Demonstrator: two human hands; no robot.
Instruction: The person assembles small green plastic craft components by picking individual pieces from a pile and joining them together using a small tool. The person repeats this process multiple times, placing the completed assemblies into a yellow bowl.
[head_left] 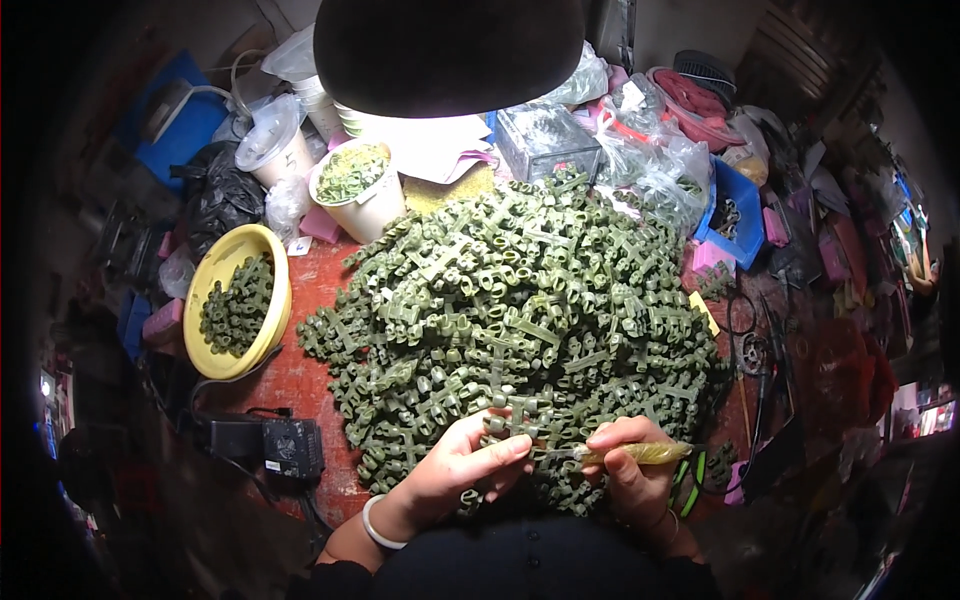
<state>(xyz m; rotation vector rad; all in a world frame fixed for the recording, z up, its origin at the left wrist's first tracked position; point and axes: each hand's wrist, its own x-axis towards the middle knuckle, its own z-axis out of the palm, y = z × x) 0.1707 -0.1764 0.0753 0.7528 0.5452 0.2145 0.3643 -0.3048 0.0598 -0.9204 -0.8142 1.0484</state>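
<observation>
Head view: a small green part is pinched between the thumb and fingers of the left hand, at the near edge of a large heap of similar parts. A slim yellow-green tube is gripped by the right hand, its thin tip directed toward the left hand; whether the green part is touched by that tip cannot be told. The hands are held near each other, with a gap between them. A white bracelet is worn on the left wrist. Much of the red counter is covered by the heap. To its left, more green parts are held in a yellow bowl, with a black power box placed nearer the person. Beyond the heap, a white bucket is filled with green and yellowish pieces; at the far right, a blue tray is seen.
</observation>
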